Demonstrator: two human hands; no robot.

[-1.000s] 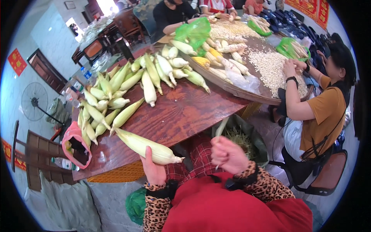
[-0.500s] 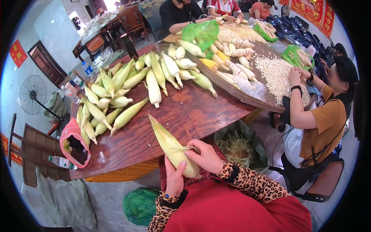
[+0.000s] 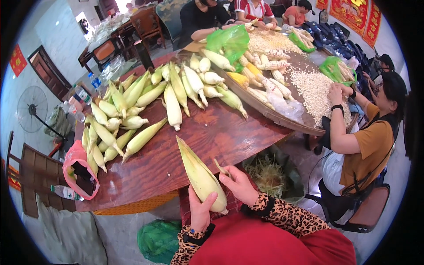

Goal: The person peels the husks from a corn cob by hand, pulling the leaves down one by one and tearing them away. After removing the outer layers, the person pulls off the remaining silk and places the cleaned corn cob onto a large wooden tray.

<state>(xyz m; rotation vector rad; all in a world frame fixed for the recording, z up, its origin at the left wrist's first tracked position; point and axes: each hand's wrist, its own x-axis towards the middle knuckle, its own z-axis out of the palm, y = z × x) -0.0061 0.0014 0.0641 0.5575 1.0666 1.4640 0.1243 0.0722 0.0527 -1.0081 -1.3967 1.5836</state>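
Right hand [image 3: 242, 187] shifted outward, now beside corn ear [image 3: 199, 176], pinching husk strip [image 3: 219, 167]. Left hand [image 3: 200, 213] grips ear's lower part.

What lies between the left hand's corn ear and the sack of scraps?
Head view: between the corn ear and the sack come the right hand, pinching a husk strip, and some red plaid cloth.

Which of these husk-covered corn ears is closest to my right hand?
The single ear held in your left hand, pointed tip away from you, just beside your right hand. The other husk-covered ears lie farther off, on the wooden table.
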